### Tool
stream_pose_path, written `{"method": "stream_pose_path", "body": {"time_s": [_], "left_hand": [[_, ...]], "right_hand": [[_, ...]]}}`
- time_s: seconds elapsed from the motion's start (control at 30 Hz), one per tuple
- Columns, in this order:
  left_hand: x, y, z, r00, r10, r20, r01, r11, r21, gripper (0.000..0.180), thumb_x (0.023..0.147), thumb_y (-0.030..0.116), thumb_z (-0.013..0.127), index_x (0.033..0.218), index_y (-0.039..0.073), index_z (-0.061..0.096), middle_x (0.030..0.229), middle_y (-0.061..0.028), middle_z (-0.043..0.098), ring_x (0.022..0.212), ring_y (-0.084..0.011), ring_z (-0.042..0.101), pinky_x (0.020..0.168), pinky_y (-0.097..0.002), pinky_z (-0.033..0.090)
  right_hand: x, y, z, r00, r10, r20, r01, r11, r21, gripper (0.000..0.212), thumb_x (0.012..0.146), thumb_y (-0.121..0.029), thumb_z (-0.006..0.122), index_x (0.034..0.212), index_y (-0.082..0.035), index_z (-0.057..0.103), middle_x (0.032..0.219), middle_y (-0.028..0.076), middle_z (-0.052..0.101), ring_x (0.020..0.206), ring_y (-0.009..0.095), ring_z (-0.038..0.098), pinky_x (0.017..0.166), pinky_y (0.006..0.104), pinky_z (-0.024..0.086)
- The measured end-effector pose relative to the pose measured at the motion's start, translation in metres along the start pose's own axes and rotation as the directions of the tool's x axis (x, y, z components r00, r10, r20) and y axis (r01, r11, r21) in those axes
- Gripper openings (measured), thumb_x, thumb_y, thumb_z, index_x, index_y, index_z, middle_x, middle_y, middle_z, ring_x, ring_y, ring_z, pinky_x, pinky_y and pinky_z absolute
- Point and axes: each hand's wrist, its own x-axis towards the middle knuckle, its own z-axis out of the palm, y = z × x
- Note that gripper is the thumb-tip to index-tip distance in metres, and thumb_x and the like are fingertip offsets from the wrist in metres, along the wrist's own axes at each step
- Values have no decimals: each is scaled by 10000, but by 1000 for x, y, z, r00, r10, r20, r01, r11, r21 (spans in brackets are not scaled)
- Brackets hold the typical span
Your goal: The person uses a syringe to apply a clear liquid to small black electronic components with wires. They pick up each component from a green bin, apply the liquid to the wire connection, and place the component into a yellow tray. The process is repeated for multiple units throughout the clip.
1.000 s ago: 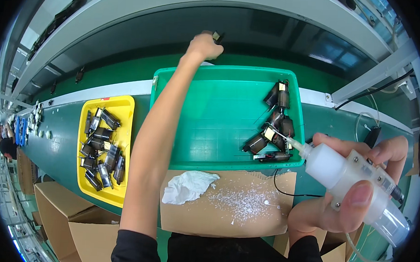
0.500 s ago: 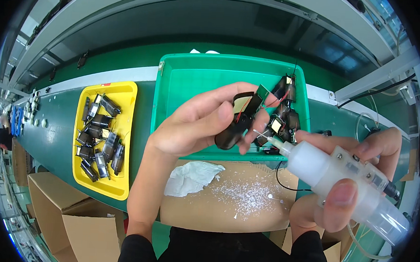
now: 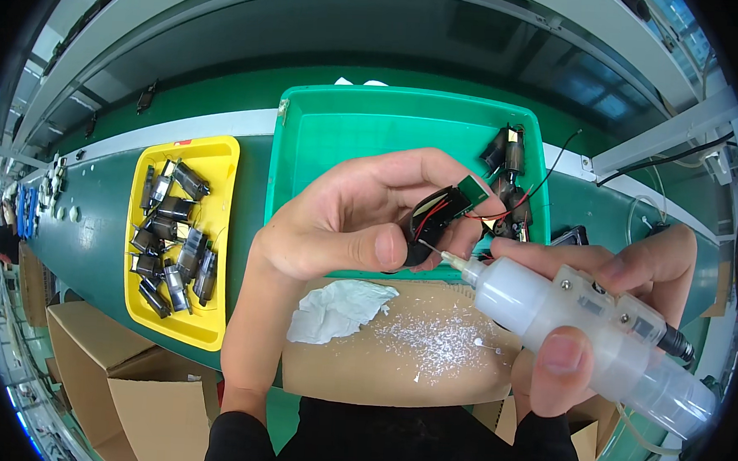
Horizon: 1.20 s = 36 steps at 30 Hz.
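Observation:
My left hand (image 3: 345,217) is closed round a black plastic housing (image 3: 426,230) with a small green circuit board (image 3: 471,192) and red and black wires at its upper end. In my right hand (image 3: 625,281) lies a translucent white dispensing syringe (image 3: 540,310), tilted, with the fingers wrapped round its clamped body. Its thin needle (image 3: 431,249) points left and meets or nearly meets the housing's lower edge; whether it touches I cannot tell. Part of the housing is hidden behind my left thumb and fingers.
Behind my hands stands a green tray (image 3: 376,101) with several dark housings (image 3: 515,159) at its right. A yellow tray (image 3: 214,327) at left holds several smoky parts. Cardboard (image 3: 394,382) before me carries a crumpled tissue (image 3: 340,312) and white crumbs. An open carton (image 3: 88,341) sits lower left.
The syringe has moved left, bringing its needle to the housing. My left hand has turned the housing slightly, and the circuit board now sits lower and more tilted to the right.

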Motion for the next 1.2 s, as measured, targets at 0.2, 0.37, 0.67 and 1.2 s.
{"method": "stream_pose_path", "body": {"time_s": [0.2, 0.37, 0.67, 1.2], "left_hand": [[-1, 0, 3, 998, 11, -58, -10, 1000, 1, 737, 678, 531, 710, 1021, -76, 471, 784, -106, 528, 665, -134, 487, 614, -249, 376], [-1, -4, 4, 996, 34, -85, -34, 999, -6, 741, 663, 525, 726, 1017, -78, 480, 829, -111, 529, 662, -126, 481, 617, -251, 371], [-1, -2, 4, 998, 33, -62, -35, 999, -22, 736, 664, 508, 734, 1027, -83, 490, 851, -119, 536, 658, -123, 479, 608, -247, 366], [-2, -1, 3, 999, 39, -16, -40, 998, -49, 700, 680, 454, 740, 1031, -100, 494, 853, -119, 538, 677, -142, 489, 610, -256, 370]], "right_hand": [[2, 4, -2, 997, -5, 77, 4, 1000, 13, 523, 700, -269, 679, 898, -4, 273, 831, 262, 623, 683, 196, 630, 674, 247, 516], [2, 3, -6, 993, -8, 117, 6, 1000, 15, 534, 692, -248, 689, 900, 4, 267, 849, 261, 623, 710, 198, 634, 695, 250, 517], [4, 2, -8, 984, -4, 177, 7, 1000, -16, 547, 680, -213, 702, 903, 18, 259, 874, 254, 625, 747, 198, 641, 725, 246, 516], [-3, 4, 1, 998, -23, 62, 22, 1000, 15, 509, 685, -205, 676, 877, 44, 276, 836, 235, 627, 700, 180, 627, 680, 221, 505]]}}
